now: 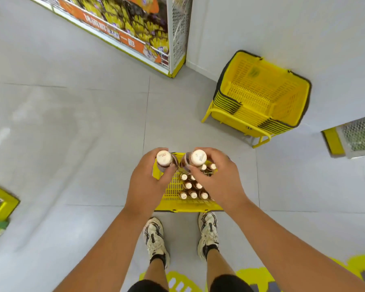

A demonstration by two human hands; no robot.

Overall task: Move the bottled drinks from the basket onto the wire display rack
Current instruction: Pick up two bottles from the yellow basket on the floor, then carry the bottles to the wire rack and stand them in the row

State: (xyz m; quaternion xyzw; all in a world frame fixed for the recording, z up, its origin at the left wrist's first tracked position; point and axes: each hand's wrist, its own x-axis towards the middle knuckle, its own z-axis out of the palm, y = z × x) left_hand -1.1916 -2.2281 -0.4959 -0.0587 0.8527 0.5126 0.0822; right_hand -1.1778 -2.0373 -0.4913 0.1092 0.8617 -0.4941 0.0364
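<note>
View from above, looking down past two bare forearms at a pale grey tiled floor (93, 123). On the floor, just ahead of the person's white-and-black trainers (156, 237), sits a yellow plastic shopping basket (171, 204). Brown bottled drinks with cream caps (191, 187) stand upright in it, clustered toward its right side; its slatted bottom shows bare on the left.

The left hand (144, 186) grips one bottle (164, 158) by the neck, fingers curled round it, cap pointing up at the camera. The right hand (217, 180) grips a second bottle (197, 158) the same way, thumb and fingers wrapped below the cap. Both bottles are held above the far edge of the basket, close together but apart. The hands cover the basket's far corners and part of its contents.

To the upper right, a stack of empty yellow shopping baskets with black handles (261, 95) rests on a yellow frame against a white wall (282, 28). At upper left stands a store shelf (122, 24) filled with yellow snack packets, edged by a white mesh end panel (179, 32). A yellow-based mesh fixture (354, 137) shows at the right edge, and another yellow-framed one (0, 203) at the left edge, blurred. Yellow floor markings (253, 275) lie behind the feet. Which fixture is the wire display rack cannot be told.
</note>
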